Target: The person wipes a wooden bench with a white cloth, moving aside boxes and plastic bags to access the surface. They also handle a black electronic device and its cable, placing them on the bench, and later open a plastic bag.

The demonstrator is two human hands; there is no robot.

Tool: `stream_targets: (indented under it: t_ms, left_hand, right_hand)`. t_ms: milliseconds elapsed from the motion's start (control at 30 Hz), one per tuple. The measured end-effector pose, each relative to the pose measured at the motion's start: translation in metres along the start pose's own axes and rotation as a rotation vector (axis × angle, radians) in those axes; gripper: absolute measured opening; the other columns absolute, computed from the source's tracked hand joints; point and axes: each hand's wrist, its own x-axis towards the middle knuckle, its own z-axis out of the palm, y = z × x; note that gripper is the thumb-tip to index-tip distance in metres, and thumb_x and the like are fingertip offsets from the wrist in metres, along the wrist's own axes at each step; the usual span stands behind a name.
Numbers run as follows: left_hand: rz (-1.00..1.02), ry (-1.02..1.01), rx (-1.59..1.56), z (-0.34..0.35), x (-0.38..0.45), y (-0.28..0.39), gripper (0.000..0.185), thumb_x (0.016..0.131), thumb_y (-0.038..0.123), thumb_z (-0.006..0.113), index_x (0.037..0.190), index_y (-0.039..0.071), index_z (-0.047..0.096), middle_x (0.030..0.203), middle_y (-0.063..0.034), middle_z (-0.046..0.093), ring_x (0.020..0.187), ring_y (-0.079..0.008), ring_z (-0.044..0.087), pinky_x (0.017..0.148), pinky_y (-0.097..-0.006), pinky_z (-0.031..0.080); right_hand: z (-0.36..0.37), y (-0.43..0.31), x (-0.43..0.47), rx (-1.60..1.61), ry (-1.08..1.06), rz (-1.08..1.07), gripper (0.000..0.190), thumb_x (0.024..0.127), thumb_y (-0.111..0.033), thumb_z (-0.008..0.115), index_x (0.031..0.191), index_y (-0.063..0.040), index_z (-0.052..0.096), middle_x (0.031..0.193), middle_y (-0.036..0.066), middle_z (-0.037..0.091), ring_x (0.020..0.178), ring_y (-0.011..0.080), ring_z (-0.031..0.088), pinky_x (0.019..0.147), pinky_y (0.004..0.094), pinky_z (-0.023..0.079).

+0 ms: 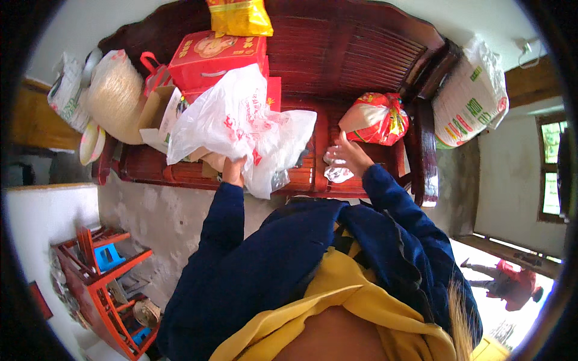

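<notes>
A white plastic carrier bag [216, 119] with red printing billows in front of me, and my left hand [235, 169] grips its lower part. The bag hides much of what lies behind it on the dark red wooden bench [311, 155]. My right hand [352, 155], fingers apart, hovers over the bench's right half and holds nothing. Just below it lies a small crumpled plastic bag [337, 173]; whether the fingers touch it I cannot tell. A tied red and yellow plastic bag [377, 119] with pale contents sits just beyond my right fingertips.
Red gift boxes [216, 56] are stacked behind the carrier bag, under a yellow bag [241, 18]. A cardboard box [156, 113] and a woven sack [115, 97] stand at left. Another sack [472, 99] leans beyond the right armrest. Red wooden chairs [104, 280] stand lower left; a person [508, 282] is outside.
</notes>
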Motion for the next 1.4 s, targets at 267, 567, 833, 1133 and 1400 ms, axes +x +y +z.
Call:
stream_targets:
  t_ms: [267,567,833,1133,1400]
  left_hand:
    - [-0.037,-0.162,0.214,-0.023,-0.006,-0.039,0.047,0.071,0.002,0.061,0.118,0.002,0.053,0.106,-0.0068,0.06,0.094,-0.0176,0.057,0.082,-0.0284,0.045]
    - [-0.033,-0.227,0.718,-0.055,0.009,-0.052,0.041,0.076,0.021,0.073,0.107,0.001,0.057,0.095,-0.0059,0.061,0.085,-0.013,0.057,0.078,-0.0265,0.047]
    - [0.453,-0.333,0.415,0.159,-0.035,0.094,0.038,0.084,0.029,0.064,0.106,-0.002,0.057,0.097,-0.0087,0.061,0.089,-0.0135,0.056,0.08,-0.0258,0.045]
    - [0.259,-0.407,0.489,0.193,-0.044,0.038,0.047,0.079,0.036,0.07,0.105,-0.001,0.057,0.091,-0.0074,0.063,0.082,-0.0127,0.059,0.075,-0.0259,0.047]
    - [0.35,-0.286,0.602,0.229,-0.048,-0.013,0.037,0.076,0.02,0.074,0.1,-0.002,0.056,0.087,-0.0078,0.063,0.078,-0.0123,0.059,0.069,-0.0248,0.048]
  right_hand:
    - [0.005,-0.023,0.047,0.489,0.01,-0.279,0.027,0.085,-0.02,0.059,0.102,0.001,0.057,0.094,0.013,0.062,0.083,0.0255,0.061,0.076,0.0369,0.048]
    - [-0.021,-0.135,-0.107,0.227,0.202,-1.022,0.035,0.074,0.007,0.061,0.107,-0.001,0.055,0.102,0.007,0.063,0.093,0.0162,0.059,0.085,0.0287,0.045]
    - [-0.041,-0.11,-0.155,0.034,0.409,-1.116,0.036,0.074,0.007,0.061,0.108,-0.001,0.056,0.098,0.005,0.061,0.092,0.0139,0.058,0.085,0.0266,0.044]
    - [-0.06,-0.085,-0.17,0.044,0.583,-1.166,0.036,0.075,0.009,0.061,0.109,0.002,0.055,0.101,0.009,0.061,0.092,0.015,0.059,0.082,0.0271,0.047]
    - [-0.09,-0.083,-0.174,0.067,0.486,-1.116,0.036,0.075,0.012,0.059,0.109,0.002,0.056,0.099,0.008,0.062,0.092,0.014,0.059,0.083,0.0265,0.046]
